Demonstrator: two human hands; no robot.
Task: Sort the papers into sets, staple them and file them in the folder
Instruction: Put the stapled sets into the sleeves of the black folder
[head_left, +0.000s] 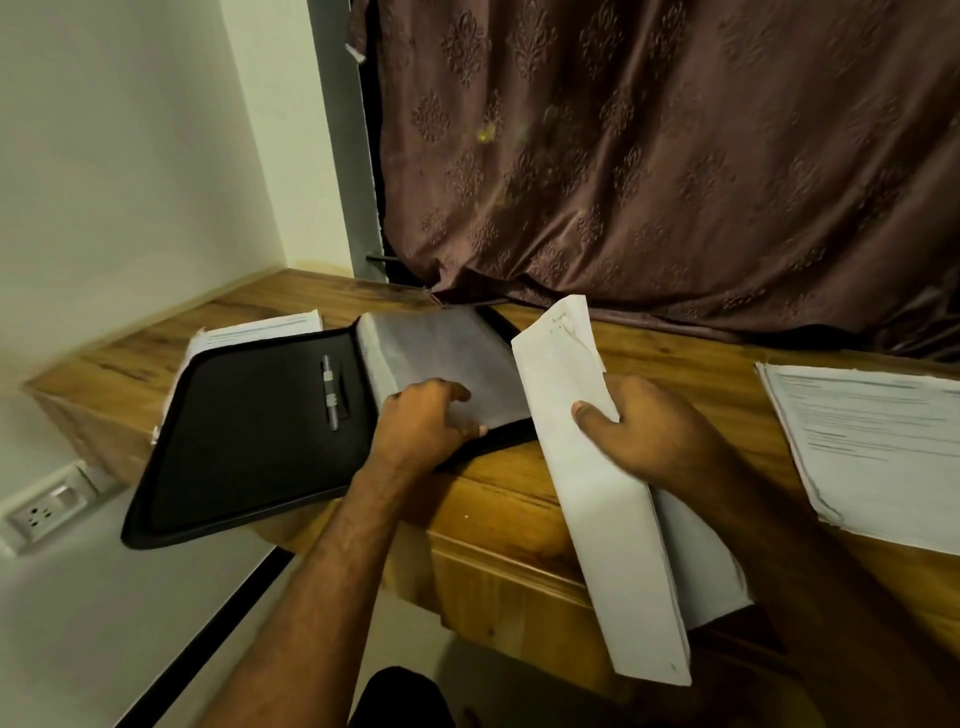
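Observation:
A black folder (244, 441) lies open on the wooden desk (498, 483), its left cover hanging over the desk's front edge. A pen (329, 392) is clipped inside that cover. My left hand (423, 421) pinches the near edge of the folder's clear plastic sleeves (441, 353). My right hand (654, 431) grips a stapled set of white papers (597, 493), held upright and tilted just right of the folder, blank side toward me.
A pile of printed papers (878, 447) lies on the desk at the right. More sheets (260, 330) stick out from under the folder at the back left. A brown curtain (675, 156) hangs behind the desk. A wall socket (44, 512) sits low left.

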